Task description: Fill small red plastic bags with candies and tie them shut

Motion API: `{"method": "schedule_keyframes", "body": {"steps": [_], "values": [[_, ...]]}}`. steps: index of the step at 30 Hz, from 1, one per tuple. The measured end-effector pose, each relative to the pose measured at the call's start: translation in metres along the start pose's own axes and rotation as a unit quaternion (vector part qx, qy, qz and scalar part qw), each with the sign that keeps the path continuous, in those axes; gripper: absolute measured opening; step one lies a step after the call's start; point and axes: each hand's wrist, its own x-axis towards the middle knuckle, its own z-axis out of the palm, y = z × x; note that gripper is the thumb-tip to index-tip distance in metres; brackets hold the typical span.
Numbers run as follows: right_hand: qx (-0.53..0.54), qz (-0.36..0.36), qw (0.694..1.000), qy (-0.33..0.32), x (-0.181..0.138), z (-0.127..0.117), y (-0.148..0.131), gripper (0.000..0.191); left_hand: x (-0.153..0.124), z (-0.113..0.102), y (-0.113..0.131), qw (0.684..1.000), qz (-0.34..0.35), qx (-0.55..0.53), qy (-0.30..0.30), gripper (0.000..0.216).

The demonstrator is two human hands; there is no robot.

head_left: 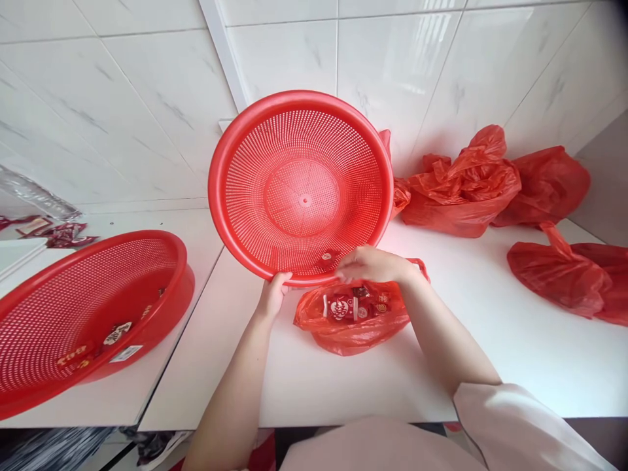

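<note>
A large red plastic basket [304, 131] with perforated walls is tilted up, its opening facing me. My left hand [273, 296] grips its lower rim, thumb over the edge. Inside, one small red packet [328, 259] lies near the lower wall. My right hand [370, 265] is at the rim beside that packet, fingers loosely bent and slightly apart, with no object visible in them. Directly below it, an open red plastic bag [350, 337] rests on the white table and contains several small wrapped packets [341, 307], mostly red.
On the left another red basket [171, 294] holds a few packets. Behind it lie loose red packets [66, 234] and clear plastic wrap [34, 193]. Several filled red bags [456, 196] stand at the right, one [559, 271] nearer. A tiled wall [392, 59] closes the back.
</note>
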Motion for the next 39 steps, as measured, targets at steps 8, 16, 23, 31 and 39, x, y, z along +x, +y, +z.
{"method": "schedule_keyframes", "body": {"steps": [8,16,23,31,39], "values": [[-0.156,0.012,0.975,0.16,0.015,0.02,0.002,0.036,-0.003,0.001,-0.004,1.0,0.013,0.008,-0.023,0.02],[-0.11,0.038,0.986,0.121,0.02,0.02,0.011,0.034,0.003,-0.006,-0.014,0.999,0.013,0.046,0.026,0.015],[-0.065,0.042,0.987,0.139,0.006,0.007,0.003,0.018,0.001,-0.002,-0.006,0.999,0.004,0.024,0.034,0.015],[-0.143,0.08,0.97,0.182,-0.011,0.002,-0.008,0.045,0.003,-0.002,0.004,0.999,0.023,-0.038,0.021,0.029],[-0.224,-0.028,0.87,0.438,-0.01,-0.011,-0.013,0.021,-0.009,-0.047,0.041,0.923,0.097,0.349,0.132,0.085]]}}
